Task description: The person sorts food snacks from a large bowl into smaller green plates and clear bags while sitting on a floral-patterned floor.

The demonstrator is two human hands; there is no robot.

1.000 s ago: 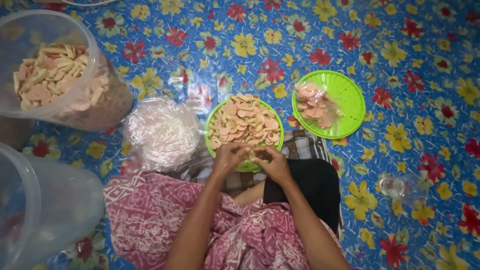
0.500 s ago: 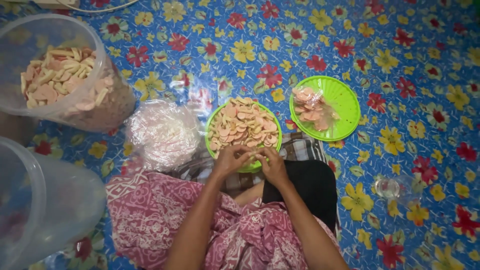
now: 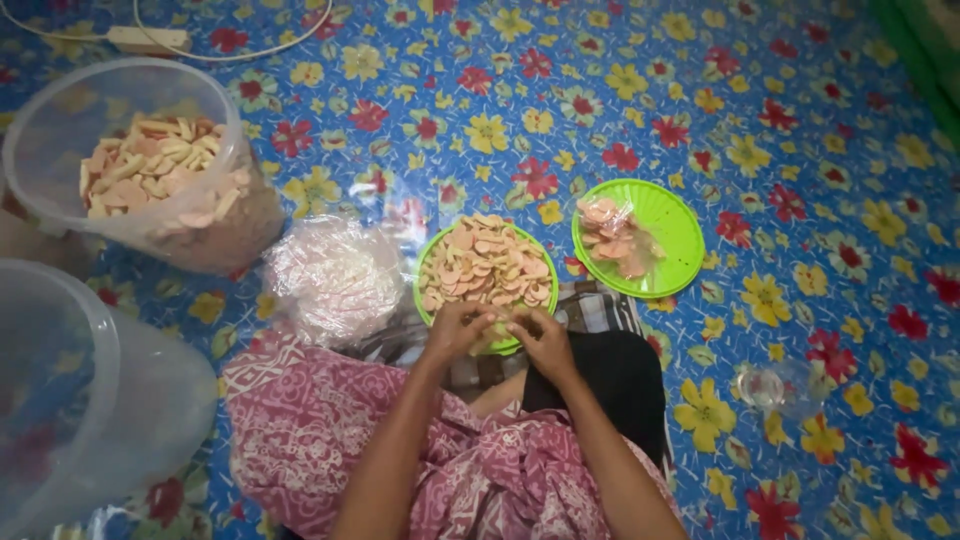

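Two hands, left hand [image 3: 462, 333] and right hand [image 3: 540, 338], pinched together over a round green plastic plate [image 3: 428, 300] of pale crackers [image 3: 485, 272], apparently bagging a portion, with sealing probably next.

Blue floral mat [image 3: 800, 130] underneath everything. At upper left, clear tub [image 3: 250, 215] heaped with pale crackers [image 3: 150, 165]. Just below the tub, a second clear tub [image 3: 150, 400], nothing seen inside. Right of the tub, crumpled bundle of clear plastic [image 3: 335, 280]. Far right of the tub, green plate [image 3: 675, 235] bearing filled packets [image 3: 612, 235]. Above the tub, white power strip [image 3: 148, 40] with cord.
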